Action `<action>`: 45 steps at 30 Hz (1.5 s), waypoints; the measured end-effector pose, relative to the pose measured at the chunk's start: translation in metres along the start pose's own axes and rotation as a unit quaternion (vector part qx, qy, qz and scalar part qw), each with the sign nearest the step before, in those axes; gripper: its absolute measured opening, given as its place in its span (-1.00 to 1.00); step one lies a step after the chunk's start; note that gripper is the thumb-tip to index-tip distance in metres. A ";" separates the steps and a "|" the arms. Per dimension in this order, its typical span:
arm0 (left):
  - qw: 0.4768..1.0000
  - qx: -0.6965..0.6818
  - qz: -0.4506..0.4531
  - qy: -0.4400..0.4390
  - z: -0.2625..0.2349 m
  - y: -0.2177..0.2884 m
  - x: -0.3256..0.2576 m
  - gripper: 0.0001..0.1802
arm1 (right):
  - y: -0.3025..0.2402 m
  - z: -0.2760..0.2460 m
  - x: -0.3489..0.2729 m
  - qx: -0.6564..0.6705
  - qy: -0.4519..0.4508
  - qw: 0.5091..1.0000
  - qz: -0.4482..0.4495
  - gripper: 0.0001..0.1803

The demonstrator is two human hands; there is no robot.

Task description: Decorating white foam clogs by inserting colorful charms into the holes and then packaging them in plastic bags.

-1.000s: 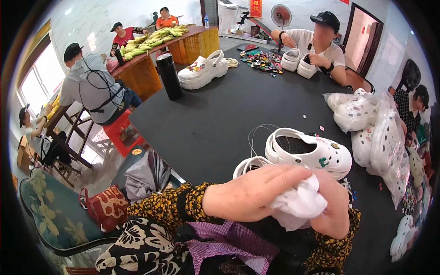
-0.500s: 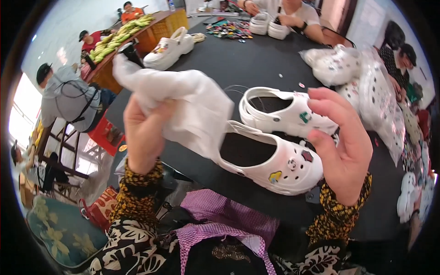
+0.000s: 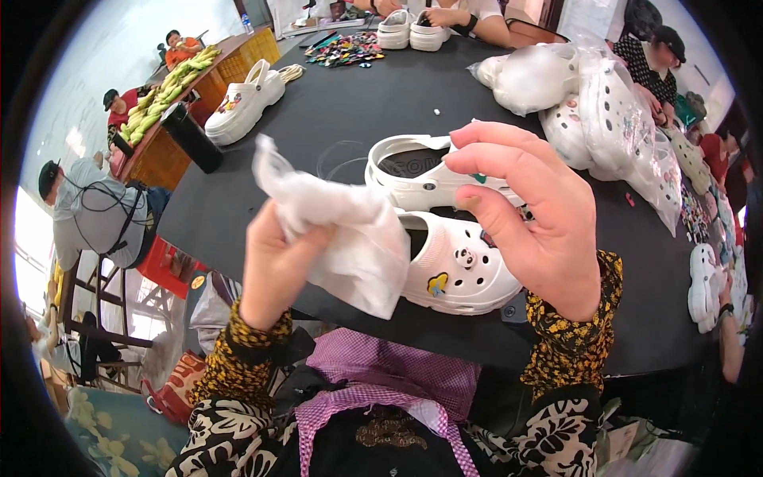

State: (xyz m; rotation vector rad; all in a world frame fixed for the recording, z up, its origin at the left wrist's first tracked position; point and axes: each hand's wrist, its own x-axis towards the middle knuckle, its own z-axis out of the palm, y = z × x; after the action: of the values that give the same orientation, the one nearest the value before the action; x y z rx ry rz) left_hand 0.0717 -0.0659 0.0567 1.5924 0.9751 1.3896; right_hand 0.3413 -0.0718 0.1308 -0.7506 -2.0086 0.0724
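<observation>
My left hand [image 3: 278, 270] is closed around a crumpled white cloth [image 3: 350, 246], thin and partly see-through at its upper tip. The cloth hangs in front of the heel end of a white clog [image 3: 457, 266], which carries a yellow charm and a small panda-like charm. Just behind lies a second white clog [image 3: 397, 179], with its heel strap toward the left. My right hand [image 3: 532, 215] hovers above the toe ends of both clogs, thumb and fingers curved and apart, holding nothing. It hides much of the far clog's toe. A thin clear loop [image 3: 340, 159] shows behind the cloth.
On the black table [image 3: 318, 111] stand another white clog [image 3: 238, 107], a black cylinder [image 3: 191, 137] and a pile of colourful charms [image 3: 344, 49]. Bagged clogs [image 3: 612, 111] lie at the right. Across the table, another person's hands touch a white pair [image 3: 409, 32].
The view has shifted, so the table appears further left. The cloth has come lower and now covers the near clog's heel. My right hand stays open above the toes.
</observation>
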 end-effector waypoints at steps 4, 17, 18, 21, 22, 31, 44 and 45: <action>0.994 0.103 0.038 -0.001 0.017 -0.009 0.001 -0.73 | 0.004 0.000 0.000 -0.008 -0.036 0.999 -0.004 -0.72; 0.909 0.344 0.235 0.025 0.010 0.022 0.010 -0.62 | 0.015 0.023 -0.007 -0.042 -0.126 0.991 -0.014 -0.59; 0.893 0.373 0.252 0.002 0.015 0.025 0.010 -0.58 | 0.015 0.024 -0.008 -0.032 -0.111 0.993 -0.013 -0.57; 0.888 0.377 0.255 -0.068 0.022 0.037 0.011 -0.57 | 0.011 0.023 -0.006 0.016 -0.128 0.992 -0.016 -0.49; 0.888 0.378 0.254 -0.068 0.023 0.039 0.013 -0.57 | 0.009 0.025 -0.006 0.018 -0.128 0.992 -0.016 -0.49; 0.951 0.239 0.186 -0.061 0.031 0.039 0.004 -0.18 | 0.013 0.038 -0.008 0.012 -0.089 0.996 -0.024 -0.60; 0.968 0.177 0.135 -0.116 0.007 0.040 0.007 -0.25 | 0.006 0.034 -0.008 0.227 0.021 0.972 0.055 -0.80; 0.990 0.078 0.043 -0.106 0.008 0.043 0.006 -0.38 | 0.006 0.033 -0.008 0.284 0.009 0.955 0.088 -0.80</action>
State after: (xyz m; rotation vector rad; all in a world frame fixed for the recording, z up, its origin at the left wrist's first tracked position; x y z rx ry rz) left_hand 0.0821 -0.0780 0.0978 1.8762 0.9143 1.1941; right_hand 0.3207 -0.0631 0.1043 -0.5451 -1.7670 0.7135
